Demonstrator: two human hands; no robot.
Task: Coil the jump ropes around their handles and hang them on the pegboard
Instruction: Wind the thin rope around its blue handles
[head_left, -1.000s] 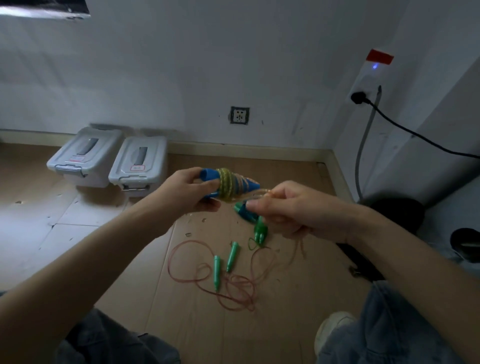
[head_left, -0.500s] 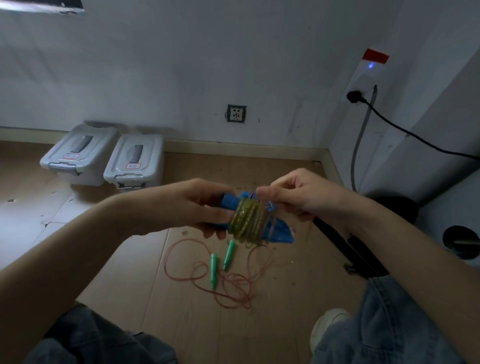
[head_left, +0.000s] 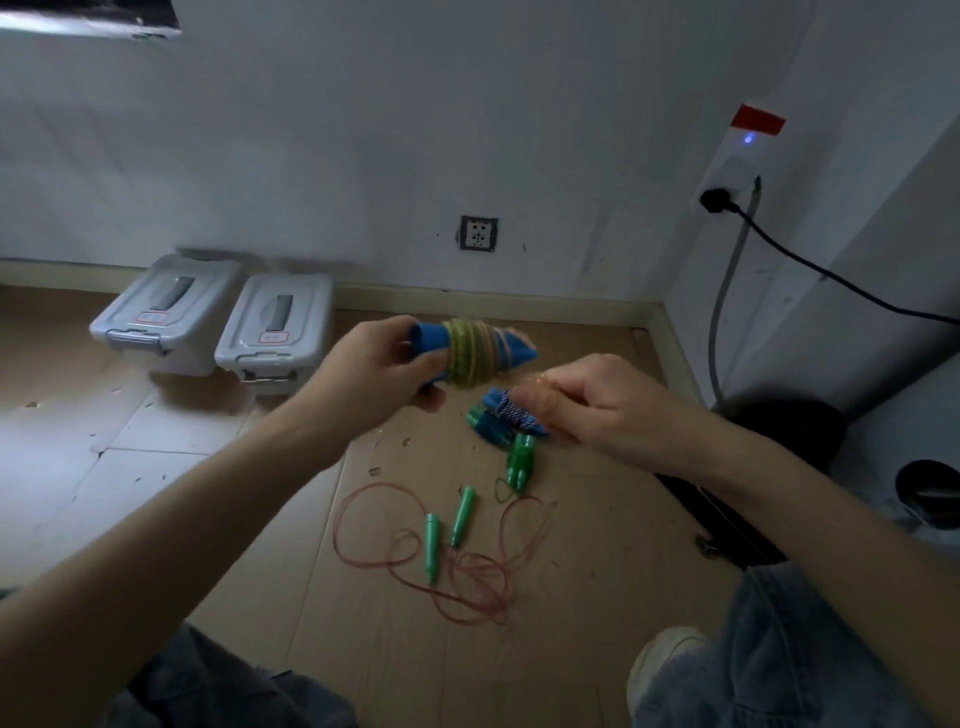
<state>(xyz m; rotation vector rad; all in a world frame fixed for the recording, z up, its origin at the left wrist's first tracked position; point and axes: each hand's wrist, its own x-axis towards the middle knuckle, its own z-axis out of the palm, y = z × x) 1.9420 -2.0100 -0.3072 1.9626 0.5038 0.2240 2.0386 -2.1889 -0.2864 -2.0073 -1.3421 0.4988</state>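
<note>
My left hand (head_left: 371, 376) grips a pair of blue handles (head_left: 514, 349) held level above the floor, with yellow-green rope (head_left: 470, 356) coiled round their middle. My right hand (head_left: 592, 402) pinches the rope's thin loose end just right of the coil. On the floor below lie a blue-handled bundle wrapped in blue-white cord (head_left: 506, 418), a green-handled bundle (head_left: 521, 460), and two green handles (head_left: 447, 530) with a loose pink rope (head_left: 467, 577) spread around them. No pegboard is in view.
Two grey lidded boxes (head_left: 218, 322) stand against the back wall at the left. A wall socket (head_left: 478, 234) sits above the skirting. A black cable (head_left: 810, 265) runs from a plug on the right wall. My knees and a shoe (head_left: 660, 660) frame the cardboard floor.
Both hands have drawn apart; the right hand came off the top of the coil and moved right and down with the rope end. The blue handles rose and turned level.
</note>
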